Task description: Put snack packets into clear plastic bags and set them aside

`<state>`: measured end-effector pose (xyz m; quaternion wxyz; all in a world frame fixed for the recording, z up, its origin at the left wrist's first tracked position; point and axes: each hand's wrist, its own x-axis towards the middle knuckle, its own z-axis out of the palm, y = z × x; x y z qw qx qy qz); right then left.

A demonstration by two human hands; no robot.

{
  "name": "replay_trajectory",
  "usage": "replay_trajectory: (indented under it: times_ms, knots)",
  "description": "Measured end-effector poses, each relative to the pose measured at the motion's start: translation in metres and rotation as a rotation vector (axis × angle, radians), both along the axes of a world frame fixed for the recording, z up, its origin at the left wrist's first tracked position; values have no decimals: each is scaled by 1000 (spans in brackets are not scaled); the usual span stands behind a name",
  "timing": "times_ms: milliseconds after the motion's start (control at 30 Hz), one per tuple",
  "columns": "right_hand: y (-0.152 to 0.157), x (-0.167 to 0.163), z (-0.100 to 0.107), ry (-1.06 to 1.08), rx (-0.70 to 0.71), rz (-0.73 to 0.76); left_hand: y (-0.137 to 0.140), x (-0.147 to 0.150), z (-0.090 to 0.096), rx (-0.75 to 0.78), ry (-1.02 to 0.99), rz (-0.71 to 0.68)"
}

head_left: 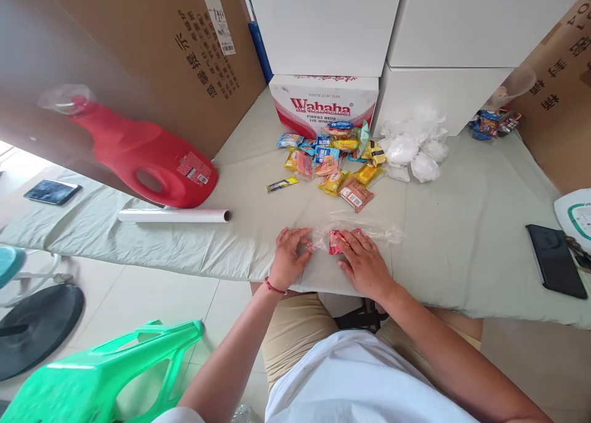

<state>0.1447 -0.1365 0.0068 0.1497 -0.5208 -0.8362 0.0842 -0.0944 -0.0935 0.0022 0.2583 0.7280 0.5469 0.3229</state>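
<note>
Head view: on one table (452, 250), one red packet (333, 244) near the front edge, one clear plastic wrapper (385, 233) about it, two phones (556, 261), one red jug (138, 143), one white roll (170, 215); snacks (327, 158) behind, overlapping too much to count. Hands apart: right hand (367, 264) laid over the packet, fingers slightly spread; left hand (287, 260) half curled at the wrapper's left end, impossible to tell whether pinching. On one carton (318, 96): "Wahaha", "PURIFIED WATER".

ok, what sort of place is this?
Probably an indoor makeshift work area, maybe a home or storeroom; can't tell which. Signs: a cloth-covered table, a pile of wrapped snacks on it, and a Wahaha water carton behind them.
</note>
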Motion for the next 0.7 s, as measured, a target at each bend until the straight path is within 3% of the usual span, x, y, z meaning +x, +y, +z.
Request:
replay_trajectory:
  times_ms: [167,233,333,467,567,633,700]
  knots:
    - [1,2,-1,-3,0,9,4,-23,2,-123,-217,-31]
    - [2,2,-2,3,-2,4,-3,-28,4,-149,-249,35]
    - [1,0,-3,20,3,-1,-17,-21,9,-71,-201,129]
    - [1,0,-4,20,9,5,-24,5,9,63,4,113]
    - [2,2,-4,15,2,9,-18,12,4,24,-43,273]
    - [3,4,-3,20,-4,23,-18,6,2,-24,-88,460]
    - [4,5,-3,22,-3,38,-26,2,6,27,-63,640]
